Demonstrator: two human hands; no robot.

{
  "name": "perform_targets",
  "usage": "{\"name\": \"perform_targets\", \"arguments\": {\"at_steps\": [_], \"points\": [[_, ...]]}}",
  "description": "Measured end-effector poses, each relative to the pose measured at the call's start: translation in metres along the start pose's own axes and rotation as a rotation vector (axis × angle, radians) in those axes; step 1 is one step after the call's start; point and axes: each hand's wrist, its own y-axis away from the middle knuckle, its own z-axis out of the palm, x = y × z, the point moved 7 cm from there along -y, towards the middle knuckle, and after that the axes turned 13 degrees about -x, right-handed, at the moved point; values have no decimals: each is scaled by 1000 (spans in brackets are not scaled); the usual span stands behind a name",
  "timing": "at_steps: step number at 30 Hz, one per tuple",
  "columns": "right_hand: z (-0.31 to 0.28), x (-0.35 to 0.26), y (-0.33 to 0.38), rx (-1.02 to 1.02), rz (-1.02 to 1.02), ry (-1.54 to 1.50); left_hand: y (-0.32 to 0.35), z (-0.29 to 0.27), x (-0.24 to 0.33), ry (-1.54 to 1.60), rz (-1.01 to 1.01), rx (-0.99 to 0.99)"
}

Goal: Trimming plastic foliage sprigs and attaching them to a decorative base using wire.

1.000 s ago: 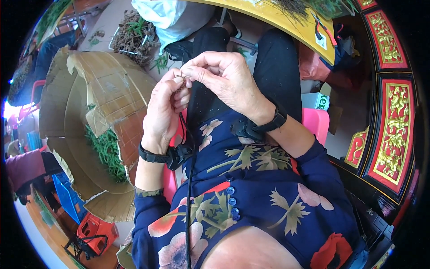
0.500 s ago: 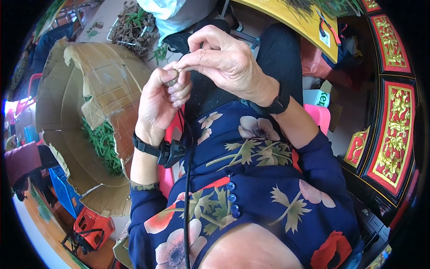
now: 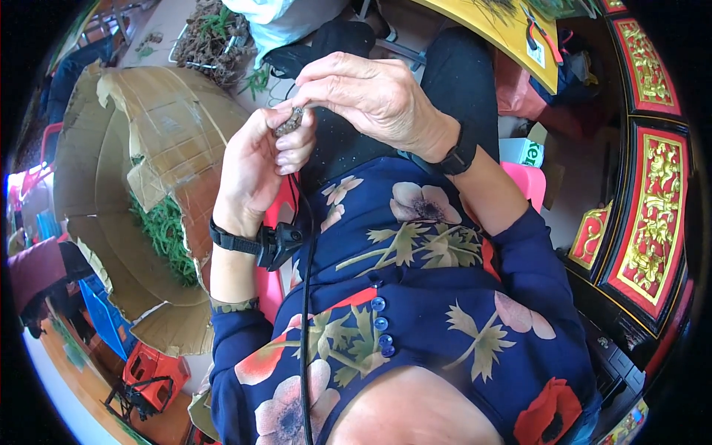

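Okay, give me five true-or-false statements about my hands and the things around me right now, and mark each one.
1. The left hand holds a small brown piece. True.
2. The right hand rests on the lap. False: the right hand is raised, its fingers close to the piece's upper end.
3. Green sprigs lie inside the torn cardboard box. True.
4. The pliers lie on the floor. False: the pliers lie on the yellow table.
5. The right wrist has a black band around it. True.
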Motion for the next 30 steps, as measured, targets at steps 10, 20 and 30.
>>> {"name": "perform_targets", "arguments": {"at_steps": [10, 20, 30], "points": [[4, 3, 10, -3, 236, -115, 2, 3, 3, -274, 16, 64], [-2, -2, 13, 7, 225, 54, -1, 12, 10, -481, -14, 105], [-11, 3, 10, -82, 375, 55, 2, 46, 23, -1786, 230, 371]]}}
